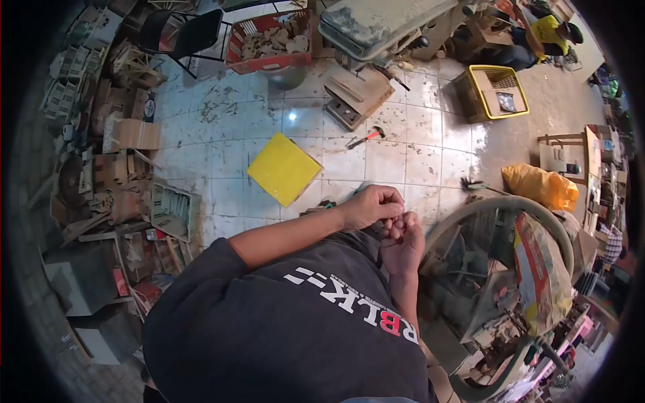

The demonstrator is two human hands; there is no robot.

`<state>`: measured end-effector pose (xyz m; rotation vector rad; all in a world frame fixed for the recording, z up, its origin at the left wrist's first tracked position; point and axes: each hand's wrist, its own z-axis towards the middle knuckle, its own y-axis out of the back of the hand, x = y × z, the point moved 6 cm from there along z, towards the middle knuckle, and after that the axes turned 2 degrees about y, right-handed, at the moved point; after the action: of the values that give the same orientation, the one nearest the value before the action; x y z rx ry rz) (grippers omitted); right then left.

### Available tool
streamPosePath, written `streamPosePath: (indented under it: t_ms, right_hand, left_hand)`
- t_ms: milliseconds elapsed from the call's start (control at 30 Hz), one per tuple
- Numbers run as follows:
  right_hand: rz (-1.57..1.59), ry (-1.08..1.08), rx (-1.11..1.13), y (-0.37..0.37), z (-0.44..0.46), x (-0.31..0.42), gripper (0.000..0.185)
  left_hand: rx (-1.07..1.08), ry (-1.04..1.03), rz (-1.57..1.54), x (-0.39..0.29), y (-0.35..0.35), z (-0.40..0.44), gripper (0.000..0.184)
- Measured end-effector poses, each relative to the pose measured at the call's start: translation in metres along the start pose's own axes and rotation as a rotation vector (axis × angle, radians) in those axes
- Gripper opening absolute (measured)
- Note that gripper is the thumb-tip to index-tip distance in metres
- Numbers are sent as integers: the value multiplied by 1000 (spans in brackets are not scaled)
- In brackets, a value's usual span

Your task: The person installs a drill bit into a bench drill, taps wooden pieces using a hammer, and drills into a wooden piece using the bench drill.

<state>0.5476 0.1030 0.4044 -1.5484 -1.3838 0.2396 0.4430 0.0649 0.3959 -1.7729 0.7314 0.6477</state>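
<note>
My left hand [375,207] is closed, its fingers pinched together in front of my dark shirt [289,336]. Fingertip to fingertip with it, my right hand [403,245] is also closed, with fingers curled. Anything between the fingers is too small or hidden to make out. A yellow square panel [284,169] lies flat on the tiled floor beyond my left forearm. Further ahead on the tiles rests a hammer [366,138] with a red and black handle.
A red crate [269,66] of wooden pieces stands ahead, near a wooden box [357,97]. A yellow crate [494,114] and an orange sack [539,187] are to the right. A thick hose [564,235] curves close by my right arm. Another person [547,37] sits far right.
</note>
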Motion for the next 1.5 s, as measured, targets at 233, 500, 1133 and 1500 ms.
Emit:
streamPosePath:
  t_ms: [233, 500, 1133, 1500]
  right_hand:
    - [-578, 49, -11, -15, 126, 44, 11]
    - [-541, 15, 93, -36, 209, 22, 11]
    - [242, -13, -54, 95, 438, -255, 10]
    - [309, -62, 293, 43, 330, -364, 16]
  left_hand:
    - [-264, -43, 41, -58, 50, 74, 7]
    - [-522, 90, -20, -89, 106, 101, 9]
    - [-55, 265, 574, 19, 450, 197, 11]
    - [483, 26, 740, 4, 446, 56, 15]
